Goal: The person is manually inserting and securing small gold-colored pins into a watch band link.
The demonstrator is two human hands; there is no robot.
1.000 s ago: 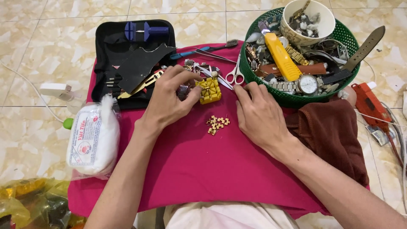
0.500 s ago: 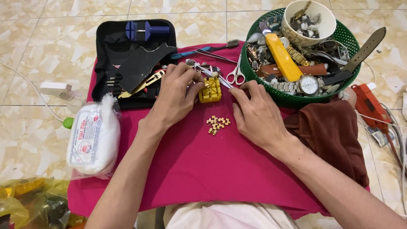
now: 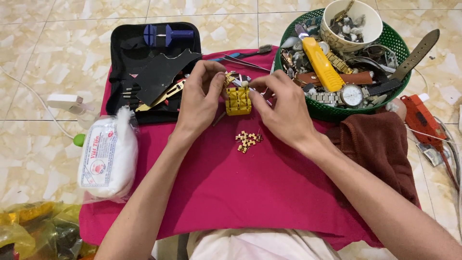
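Sitting on a tiled floor [image 3: 43,144], I have a magenta cloth [image 3: 231,192] spread over my lap as a work surface. At its far right edge stands a green plastic basket [image 3: 288,77] heaped with watches, straps and a yellow-handled tool [image 3: 321,64], with a cream cup [image 3: 373,31] of small parts inside it. At the far left lies an open black tool case [image 3: 130,72] holding a blue watch tool [image 3: 168,34]. A white bag of cotton [image 3: 108,154] rests on the cloth's left edge, and a brown towel [image 3: 380,144] lies under my right forearm.

The step in hand looks like working a gold watch band on the yellow band-holder block [image 3: 238,101], which stands at the far middle of the cloth, between my hands. A small pile of loose gold links [image 3: 248,140] lies just nearer me. The next move, I judge, calls for steady fingertips and a firm block.

My left hand [image 3: 199,98] is curled, its fingertips pinched on something small above the block's left corner. My right hand [image 3: 281,106] is likewise pinched together at the block's top right edge, touching it. What exactly each pinch holds is too small to tell.
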